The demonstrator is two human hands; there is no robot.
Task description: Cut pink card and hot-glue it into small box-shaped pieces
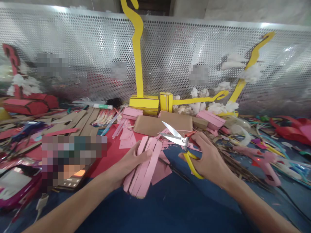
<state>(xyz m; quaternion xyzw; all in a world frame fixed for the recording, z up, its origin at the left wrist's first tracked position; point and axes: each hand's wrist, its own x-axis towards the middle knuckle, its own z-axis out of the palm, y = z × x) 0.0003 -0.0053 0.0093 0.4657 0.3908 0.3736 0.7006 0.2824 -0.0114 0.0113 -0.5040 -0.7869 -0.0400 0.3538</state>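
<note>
Bare forearms [80, 199] are closest to the camera, coming in from 7 and 5 o'clock over a dark blue work surface [175, 207]. Left hand [131, 160], around 7 o'clock, has a pink paper-covered box [145, 174] gripped with the thumb pressed down on its top face. So the box sits at roughly 6 o'clock, tilted, far end aimed toward 1. Right hand [206, 155], over at 4, has its fingers curled around the handles of some scissors [184, 141]; the parted blades point toward 10, just beside the box's far corner.

My read, fwiw: looks like a trimming step, with the pink covering mostly on. A snip from here would call for holding the box steady, bringing the blades onto a paper edge and squeezing the handles, minding the left thumb.

Hard-to-see stuff: the other left fingers are mostly lost behind the box, and so is its underside. Can't tell if the lower blade touches anything. Some dark thin stick [181, 174] around 5 is partly tucked behind the box, no clue what it is. Phone [73, 183] at 8 is mostly pixelated, and the tall yellow hook [137, 58] at 12 runs off the top edge.
</note>
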